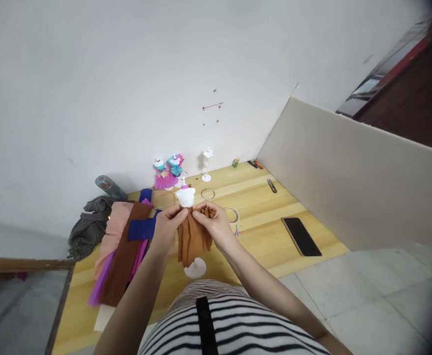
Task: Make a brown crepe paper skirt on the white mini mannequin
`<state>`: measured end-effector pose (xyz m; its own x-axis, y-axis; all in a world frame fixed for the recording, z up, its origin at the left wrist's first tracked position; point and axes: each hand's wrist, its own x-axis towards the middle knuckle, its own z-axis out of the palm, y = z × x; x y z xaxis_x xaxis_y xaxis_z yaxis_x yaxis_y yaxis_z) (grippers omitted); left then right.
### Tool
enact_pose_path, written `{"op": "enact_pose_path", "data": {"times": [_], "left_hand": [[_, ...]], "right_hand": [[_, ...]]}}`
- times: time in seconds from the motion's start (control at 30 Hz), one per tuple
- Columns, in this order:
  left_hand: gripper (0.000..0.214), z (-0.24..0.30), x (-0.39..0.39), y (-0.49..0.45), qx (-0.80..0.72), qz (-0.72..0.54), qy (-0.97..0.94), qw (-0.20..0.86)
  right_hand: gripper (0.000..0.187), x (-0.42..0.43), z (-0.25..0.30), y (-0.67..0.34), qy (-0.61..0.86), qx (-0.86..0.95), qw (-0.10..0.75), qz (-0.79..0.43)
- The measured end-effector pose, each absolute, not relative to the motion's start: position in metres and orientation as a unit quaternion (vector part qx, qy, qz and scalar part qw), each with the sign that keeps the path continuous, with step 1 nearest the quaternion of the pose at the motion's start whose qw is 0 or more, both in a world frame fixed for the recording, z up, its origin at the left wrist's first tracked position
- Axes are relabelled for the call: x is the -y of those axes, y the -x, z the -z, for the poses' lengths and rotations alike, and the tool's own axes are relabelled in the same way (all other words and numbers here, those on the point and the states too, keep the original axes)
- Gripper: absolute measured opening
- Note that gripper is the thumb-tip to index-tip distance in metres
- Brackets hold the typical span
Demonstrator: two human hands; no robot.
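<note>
A small white mannequin on a round white base stands over the wooden table, with a pleated brown cloth skirt gathered round its waist. My left hand pinches the top of the brown cloth at the left of the waist. My right hand pinches bunched brown cloth at the right of the waist. Both hands are closed on the cloth.
Strips of brown, blue, pink and purple fabric lie at left beside a striped cloth and a grey roll. Dressed mannequins, a bare white stand, rings, a phone and snips lie beyond.
</note>
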<state>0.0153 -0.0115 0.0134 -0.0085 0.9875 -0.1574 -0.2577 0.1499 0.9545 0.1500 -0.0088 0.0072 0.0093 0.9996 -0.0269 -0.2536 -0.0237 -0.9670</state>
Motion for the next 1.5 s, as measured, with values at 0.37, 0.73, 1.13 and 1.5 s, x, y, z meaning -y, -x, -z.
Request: {"op": "enact_pose_path", "data": {"times": [0.37, 0.73, 1.13, 1.5], "left_hand": [[0.021, -0.013, 0.014, -0.013, -0.458, -0.519, -0.414, 0.591], [0.016, -0.012, 0.016, -0.013, -0.441, -0.488, -0.431, 0.617], [0.023, -0.013, 0.017, -0.011, -0.428, -0.503, -0.397, 0.637], [0.025, -0.016, 0.02, -0.011, -0.459, -0.469, -0.462, 0.597]], "right_hand": [[0.015, 0.007, -0.005, -0.149, 0.433, 0.418, 0.565, -0.564], [0.019, 0.004, -0.008, -0.155, 0.422, 0.382, 0.542, -0.618], [0.022, 0.01, -0.016, -0.156, 0.432, 0.399, 0.538, -0.604], [0.026, 0.006, -0.008, -0.154, 0.463, 0.419, 0.538, -0.566]]}}
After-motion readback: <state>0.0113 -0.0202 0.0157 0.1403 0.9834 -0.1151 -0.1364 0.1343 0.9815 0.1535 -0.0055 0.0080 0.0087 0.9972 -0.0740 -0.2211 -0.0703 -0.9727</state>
